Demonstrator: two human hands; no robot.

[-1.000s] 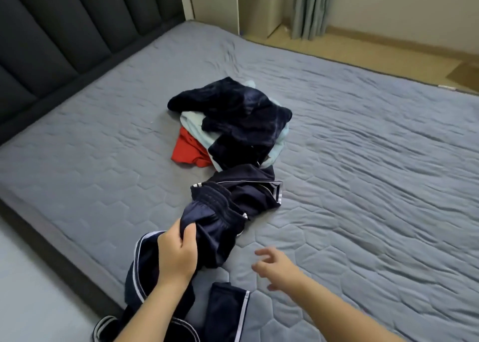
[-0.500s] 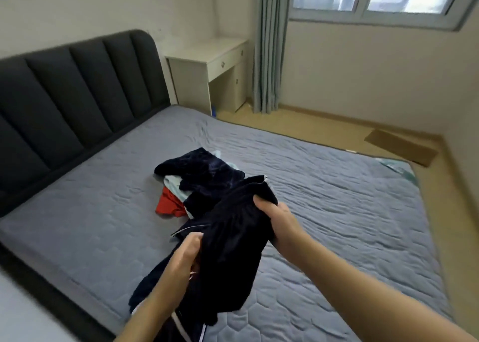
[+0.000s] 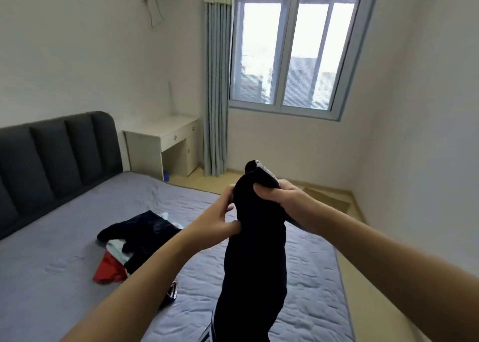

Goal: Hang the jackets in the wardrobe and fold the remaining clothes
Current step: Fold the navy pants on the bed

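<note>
A dark navy fabric garment with white stripes hangs bunched in mid-air above the grey quilted bed, running from centre frame down to 6 o'clock. The right hand is clamped round its top end and the left hand pinches the cloth just below, at 9 o'clock of it. It looks light, limp and not slippery, so a hold at collar or shoulder seams would likely open it out. No label or writing is readable. A pile of dark blue, pale and red clothes lies at 8 o'clock.
</note>
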